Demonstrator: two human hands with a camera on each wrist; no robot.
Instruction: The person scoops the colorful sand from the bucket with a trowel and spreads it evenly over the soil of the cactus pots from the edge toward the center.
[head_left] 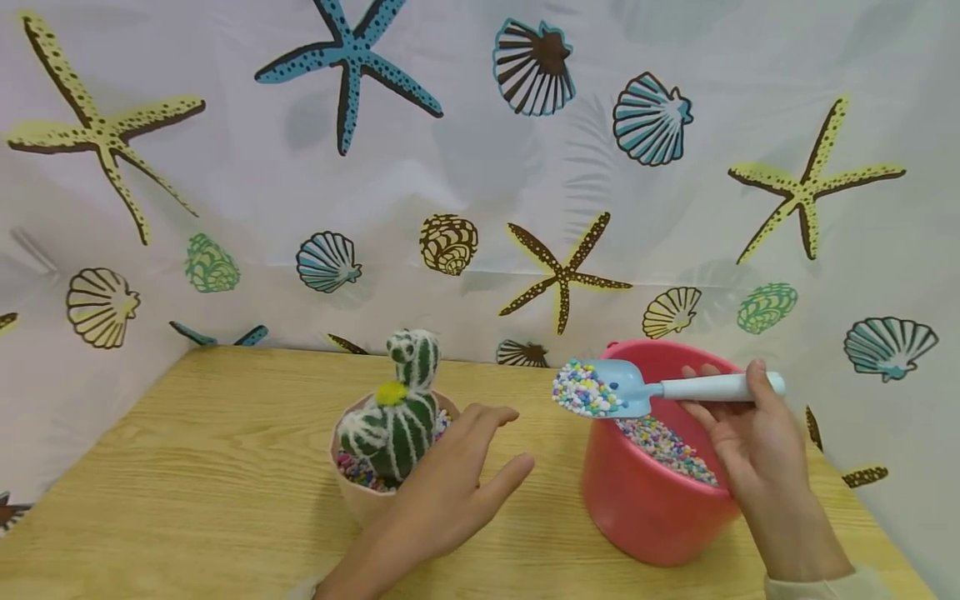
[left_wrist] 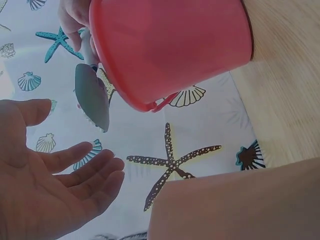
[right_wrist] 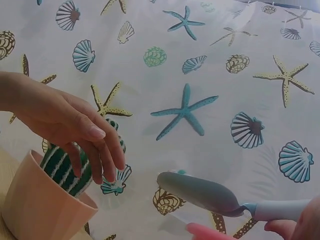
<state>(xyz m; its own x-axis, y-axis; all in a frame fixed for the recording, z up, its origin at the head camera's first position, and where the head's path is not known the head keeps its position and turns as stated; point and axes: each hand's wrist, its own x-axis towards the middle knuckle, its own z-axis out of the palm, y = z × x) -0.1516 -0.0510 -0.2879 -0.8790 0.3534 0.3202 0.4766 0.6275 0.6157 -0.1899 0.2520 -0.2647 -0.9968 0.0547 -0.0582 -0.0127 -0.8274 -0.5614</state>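
Note:
My right hand (head_left: 765, 442) grips the pale handle of a light blue scoop (head_left: 633, 392) over a pink bucket (head_left: 652, 508). Multicoloured pebbles (head_left: 588, 390) are heaped in the scoop's blade, which reaches past the bucket's left rim. More small pebbles (head_left: 667, 450) lie inside the bucket. Beside the peach pot (head_left: 352, 496), my left hand (head_left: 457, 483) hovers with relaxed fingers and holds nothing. In that pot stands a knitted-looking green cactus (head_left: 401, 433) with white fuzz and a yellow flower, coloured pebbles around its base. My left forearm hides part of the pot.
Pot and bucket both stand on a light wooden table (head_left: 187, 467), the pot left and the bucket right. A white curtain (head_left: 465, 183) printed with starfish and shells hangs behind the table and along its sides.

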